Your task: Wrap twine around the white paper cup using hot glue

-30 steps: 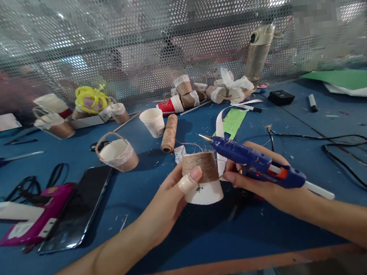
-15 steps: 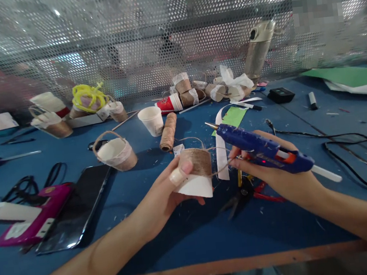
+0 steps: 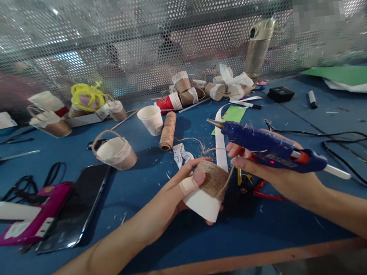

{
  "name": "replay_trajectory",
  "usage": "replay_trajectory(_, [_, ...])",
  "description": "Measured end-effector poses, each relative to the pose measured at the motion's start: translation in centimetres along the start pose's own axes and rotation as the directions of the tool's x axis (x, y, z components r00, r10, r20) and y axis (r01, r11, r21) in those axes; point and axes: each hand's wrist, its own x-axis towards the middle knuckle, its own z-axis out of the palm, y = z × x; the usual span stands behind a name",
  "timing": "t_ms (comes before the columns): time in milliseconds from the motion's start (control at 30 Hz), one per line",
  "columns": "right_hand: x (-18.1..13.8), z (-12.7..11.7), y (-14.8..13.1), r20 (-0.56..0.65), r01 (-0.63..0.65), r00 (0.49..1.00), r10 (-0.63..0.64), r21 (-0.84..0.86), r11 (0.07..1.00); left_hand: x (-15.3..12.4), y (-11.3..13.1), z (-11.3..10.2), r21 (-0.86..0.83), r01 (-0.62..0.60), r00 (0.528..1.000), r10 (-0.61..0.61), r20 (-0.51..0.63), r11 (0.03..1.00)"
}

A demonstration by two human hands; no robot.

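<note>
A white paper cup (image 3: pixel 206 206), tilted and partly wrapped in brown twine (image 3: pixel 213 179), is gripped in my left hand (image 3: pixel 176 194); a bandage covers part of the thumb. My right hand (image 3: pixel 255 165) holds a blue glue gun (image 3: pixel 263 146) with its nozzle pointing left and a white glue stick out of the back. The same hand pinches the twine strand, which stretches from the cup to its fingertips. Beyond the cup lies the twine spool (image 3: pixel 169 131). A lace strip (image 3: pixel 182 154) lies near my left fingers. Below my right hand rest red-handled pliers (image 3: pixel 263 190), partly hidden.
On the blue table (image 3: pixel 169 248) stand a finished-looking twine basket (image 3: pixel 118 153) and a plain paper cup (image 3: pixel 151 120). A phone (image 3: pixel 75 205) and a magenta box (image 3: pixel 36 214) lie left. Black cable (image 3: pixel 330 148) runs at right. Several wrapped cups line the perforated metal screen (image 3: pixel 147 40).
My left hand has lowered the cup slightly toward me and to the right, tilting it more. The glue gun has shifted a little right. More of the lace strip shows.
</note>
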Motion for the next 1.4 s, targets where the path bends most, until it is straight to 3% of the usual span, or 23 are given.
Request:
replay_trajectory(133, [0.2, -0.1, 0.4, -0.046, -0.02, 0.999, 0.016, -0.09, 0.996, 0.1, 0.1, -0.2, -0.129, 0.025, 0.988, -0.004, 0.157, 0.991])
replay_trajectory(233, [0.5, -0.2, 0.6, -0.073, 0.001, 0.997, -0.009, -0.108, 0.994, 0.4, 0.5, -0.4, -0.238, 0.017, 0.979, 0.031, 0.199, 0.971])
replay_trajectory(300, [0.4, -0.3, 0.5, -0.046, 0.051, 0.997, -0.056, -0.114, 0.992, 0.5, 0.8, -0.5, -0.281, -0.039, 0.987, 0.08, 0.138, 0.959])
replay_trajectory(400, [0.1, -0.6, 0.1, 0.087, 0.185, 0.981, -0.173, -0.154, 0.971, 0.4, 1.2, -0.4, -0.299, -0.152, 0.987, 0.159, -0.001, 0.942])
replay_trajectory(567, [-0.3, -1.2, 0.3, 0.351, 0.345, 0.896, -0.273, -0.161, 0.925, 0.2, 1.3, 0.0, -0.298, -0.24, 0.971, 0.23, -0.069, 0.924])
replay_trajectory(767, [-0.3, -1.6, 0.7, 0.395, 0.345, 0.887, -0.239, -0.222, 0.912, 0.1, 1.0, -0.1, -0.182, -0.316, 0.939, 0.279, -0.202, 0.931])
replay_trajectory(967, [-0.6, -1.5, 0.5, 0.384, 0.398, 0.882, -0.274, -0.295, 0.869, 0.1, 0.0, -0.8, -0.006, -0.503, 0.818, 0.473, -0.327, 0.864])
replay_trajectory(1400, [-0.8, -1.1, 0.6, 0.392, 0.464, 0.853, -0.343, -0.273, 0.842, -0.1, -1.0, -1.3, 0.288, -0.59, 0.724, 0.652, -0.226, 0.754])
